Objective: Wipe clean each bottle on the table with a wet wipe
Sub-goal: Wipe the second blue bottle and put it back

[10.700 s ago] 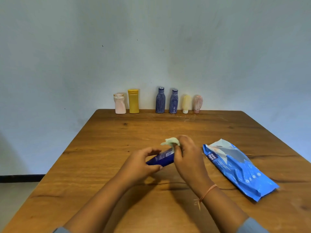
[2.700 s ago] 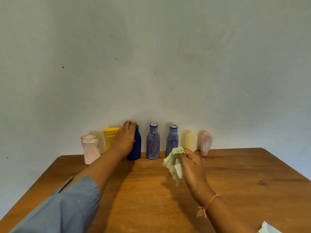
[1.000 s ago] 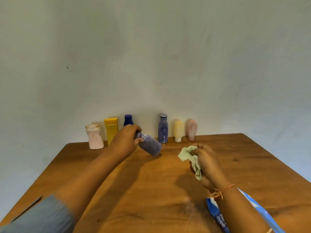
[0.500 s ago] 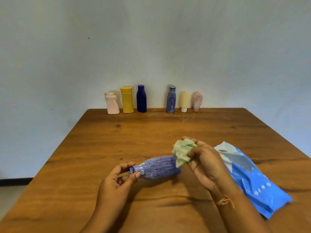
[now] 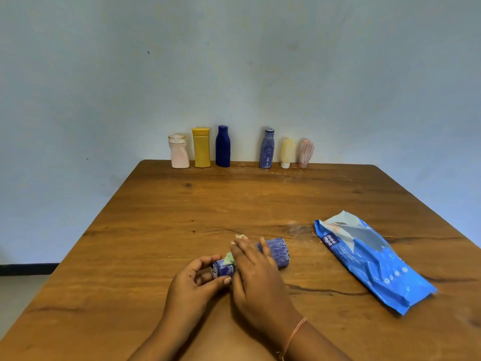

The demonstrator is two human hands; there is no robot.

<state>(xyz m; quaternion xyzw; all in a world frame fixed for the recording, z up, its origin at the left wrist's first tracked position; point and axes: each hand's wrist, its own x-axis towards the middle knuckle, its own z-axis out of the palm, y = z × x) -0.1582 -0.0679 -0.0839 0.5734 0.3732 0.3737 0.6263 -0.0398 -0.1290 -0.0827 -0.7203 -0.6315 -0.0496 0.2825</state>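
A blue streaked bottle [image 5: 279, 252] lies on its side near the table's front, its cap end pointing left. My left hand [image 5: 194, 285] pinches the cap end between thumb and fingers. My right hand [image 5: 256, 280] lies over the bottle's middle, pressing a pale green wet wipe [image 5: 229, 257] against it; most of the wipe is hidden under the fingers. At the table's far edge stand a pink bottle [image 5: 179, 151], a yellow bottle [image 5: 201, 147], a dark blue bottle [image 5: 222, 146], a second streaked blue bottle [image 5: 267, 148], a cream bottle [image 5: 287, 153] and a pink ribbed bottle [image 5: 305, 153].
A blue wet-wipe packet [image 5: 369, 259] lies on the wooden table [image 5: 182, 217] to the right of my hands. A pale wall rises right behind the row of bottles. The floor shows past the table's left edge.
My right hand has come down over the bottle's middle with the wipe, which was at the bottle's base half a second ago. The left hand still pinches the cap end.
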